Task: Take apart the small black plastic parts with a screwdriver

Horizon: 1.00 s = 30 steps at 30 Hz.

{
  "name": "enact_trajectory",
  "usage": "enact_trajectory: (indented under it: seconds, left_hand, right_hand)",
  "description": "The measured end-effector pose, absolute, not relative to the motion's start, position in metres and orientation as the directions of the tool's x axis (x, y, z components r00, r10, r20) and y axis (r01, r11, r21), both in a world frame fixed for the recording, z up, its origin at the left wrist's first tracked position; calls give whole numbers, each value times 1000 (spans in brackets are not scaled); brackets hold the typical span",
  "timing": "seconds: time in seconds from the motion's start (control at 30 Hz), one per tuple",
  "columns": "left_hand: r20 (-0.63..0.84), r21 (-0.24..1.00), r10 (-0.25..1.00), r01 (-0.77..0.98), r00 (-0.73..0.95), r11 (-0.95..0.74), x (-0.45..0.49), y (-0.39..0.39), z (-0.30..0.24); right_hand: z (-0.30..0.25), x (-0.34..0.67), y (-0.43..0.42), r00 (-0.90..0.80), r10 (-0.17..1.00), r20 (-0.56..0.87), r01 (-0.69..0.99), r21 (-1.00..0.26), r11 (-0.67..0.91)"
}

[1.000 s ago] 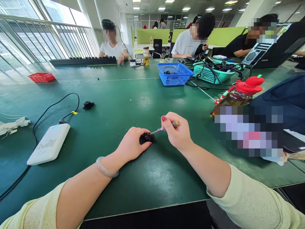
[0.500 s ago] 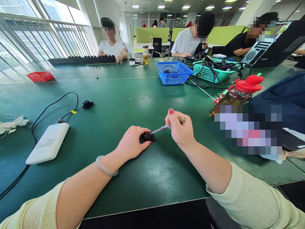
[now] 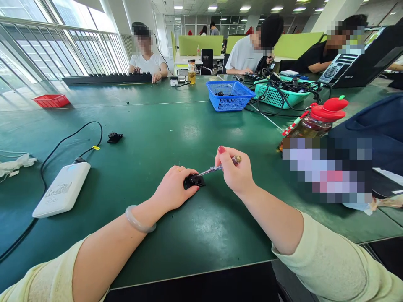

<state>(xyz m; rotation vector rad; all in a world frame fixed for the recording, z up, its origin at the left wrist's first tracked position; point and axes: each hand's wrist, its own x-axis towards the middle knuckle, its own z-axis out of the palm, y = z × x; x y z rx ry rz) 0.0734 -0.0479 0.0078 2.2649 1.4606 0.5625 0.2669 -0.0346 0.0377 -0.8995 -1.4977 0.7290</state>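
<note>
My left hand [image 3: 173,188] is closed at the near middle of the table, thumb and fingers around a small black plastic part [image 3: 197,181] that rests on the green surface. To its right, my right hand [image 3: 236,171] grips a slim screwdriver [image 3: 214,169] with a shiny shaft and a brownish-gold rounded end. Its shaft slants down to the left, and the tip meets the top of the black part. Exactly what the tip touches is too small to make out. Another small black part [image 3: 115,137] lies apart on the left.
A white power bank [image 3: 63,188] with a black cable lies at left. Farther back are a red tray [image 3: 51,100], a blue basket [image 3: 229,102] and a green basket [image 3: 277,100] heaped with cables. A red-lidded bottle [image 3: 327,110] stands at right. Several people sit across the table.
My right hand and the screwdriver have shifted slightly left and down, the tip staying at the black part. My left hand keeps its hold.
</note>
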Motion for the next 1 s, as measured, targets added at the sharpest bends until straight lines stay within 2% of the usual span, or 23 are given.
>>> enact_trajectory:
  seconds: [0.23, 0.5, 0.77, 1.0]
  left_hand:
    - [142, 499, 911, 766, 388, -404, 74, -48, 8]
    - [145, 506, 909, 760, 391, -408, 73, -48, 6]
    - [121, 506, 914, 767, 388, -393, 74, -48, 8]
    - [109, 523, 918, 763, 382, -380, 74, -48, 8]
  right_hand:
    - [39, 267, -35, -42, 848, 528, 140, -837, 529]
    - [38, 266, -33, -47, 883, 467, 129, -874, 469]
    - [40, 267, -28, -83, 949, 303, 82, -948, 309]
    - [29, 269, -17, 50, 982, 180, 15, -984, 180]
